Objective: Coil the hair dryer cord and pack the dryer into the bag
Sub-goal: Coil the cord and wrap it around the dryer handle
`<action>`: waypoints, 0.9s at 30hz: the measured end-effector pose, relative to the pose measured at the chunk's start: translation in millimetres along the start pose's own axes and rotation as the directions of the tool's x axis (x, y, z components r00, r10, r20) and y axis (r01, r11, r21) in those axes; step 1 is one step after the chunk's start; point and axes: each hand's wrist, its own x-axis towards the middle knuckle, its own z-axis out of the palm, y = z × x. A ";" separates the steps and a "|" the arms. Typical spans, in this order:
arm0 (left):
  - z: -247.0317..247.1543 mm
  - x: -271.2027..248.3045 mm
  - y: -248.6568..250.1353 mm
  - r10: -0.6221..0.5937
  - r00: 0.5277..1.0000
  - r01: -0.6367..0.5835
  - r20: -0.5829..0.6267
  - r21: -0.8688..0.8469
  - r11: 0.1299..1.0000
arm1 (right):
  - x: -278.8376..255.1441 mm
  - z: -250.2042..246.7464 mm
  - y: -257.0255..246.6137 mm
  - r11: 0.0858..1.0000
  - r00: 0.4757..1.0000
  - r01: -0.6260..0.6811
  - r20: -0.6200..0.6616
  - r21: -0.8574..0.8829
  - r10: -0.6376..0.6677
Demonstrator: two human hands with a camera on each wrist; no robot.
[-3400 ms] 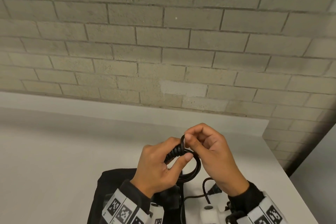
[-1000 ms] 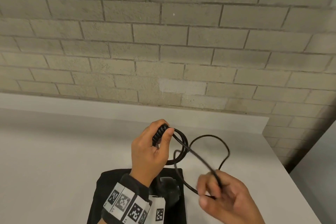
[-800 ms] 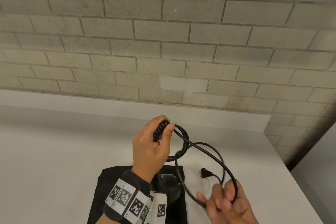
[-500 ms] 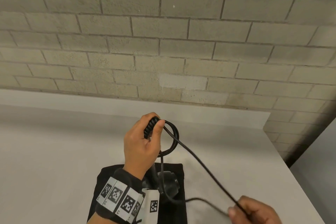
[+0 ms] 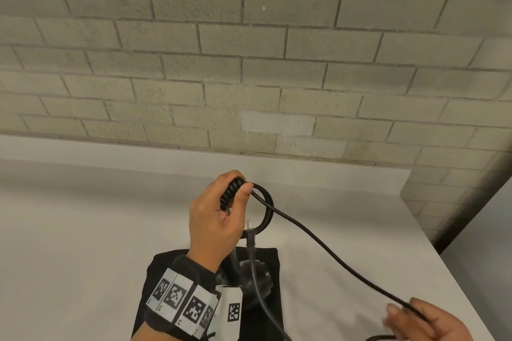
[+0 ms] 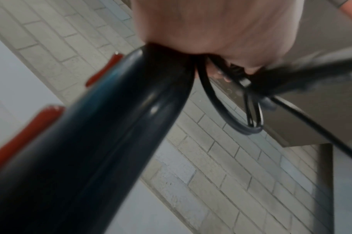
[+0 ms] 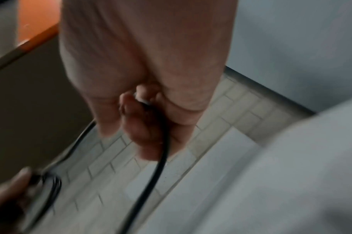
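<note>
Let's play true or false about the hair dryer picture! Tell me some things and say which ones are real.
1. The left hand holds small loops of the cord up above the table. True.
2. The right hand is empty. False: it pinches the cord, which stretches over from the left hand.
3. The bag on the table is black. True.
4. The wall behind the table is smooth wood. False: it is made of grey blocks.
5. The hair dryer is zipped up inside the bag. False: it is out in the open above the bag.
</note>
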 end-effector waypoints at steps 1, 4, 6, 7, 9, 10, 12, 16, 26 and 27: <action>0.1 0.1 0.2 -0.003 1.000 0.003 -0.001 0.000 1.000 | 0.1 -1.1 -4.2 0.999 0.999 -0.035 0.000 0.035 0.035; -0.4 0.0 0.1 -0.015 1.000 0.015 0.001 -0.016 1.000 | -5.3 -19.5 9.1 0.956 0.981 -0.195 0.023 0.218 0.195; -1.4 0.0 0.6 -0.018 1.000 0.018 -0.003 -0.023 1.000 | -8.4 -15.5 -2.5 0.998 0.998 -0.065 0.005 -0.027 0.065; -2.0 0.1 1.0 -0.019 1.000 0.019 -0.006 -0.024 1.000 | -7.1 -16.8 -0.9 0.993 0.999 -0.046 0.008 -0.109 0.047; -2.7 -0.3 2.2 -0.020 1.000 0.020 -0.003 -0.023 1.000 | -5.8 -13.2 -5.7 0.989 0.996 -0.064 0.052 -0.136 0.072; -2.7 -1.1 3.0 -0.019 1.000 0.019 0.002 -0.022 1.000 | -4.7 -11.6 -11.8 0.988 0.994 -0.059 0.086 -0.145 0.072; -1.9 -3.2 5.1 -0.015 1.000 0.015 0.014 -0.015 1.000 | 0.2 -10.7 -16.5 0.984 0.951 -0.125 0.267 -0.124 0.155; 0.3 -6.8 8.7 -0.008 1.000 0.008 0.029 -0.018 1.000 | 5.5 14.8 -14.0 0.877 0.919 0.015 0.352 -0.479 0.177; 2.3 -14.3 16.8 -0.004 0.999 0.004 0.054 -0.011 1.000 | -6.1 92.4 -58.7 0.919 0.908 0.159 0.420 -0.362 0.008; 2.7 -14.6 17.8 -0.003 0.998 0.004 0.056 -0.019 1.000 | -8.2 100.8 -59.5 0.924 0.883 0.105 0.462 -0.368 0.084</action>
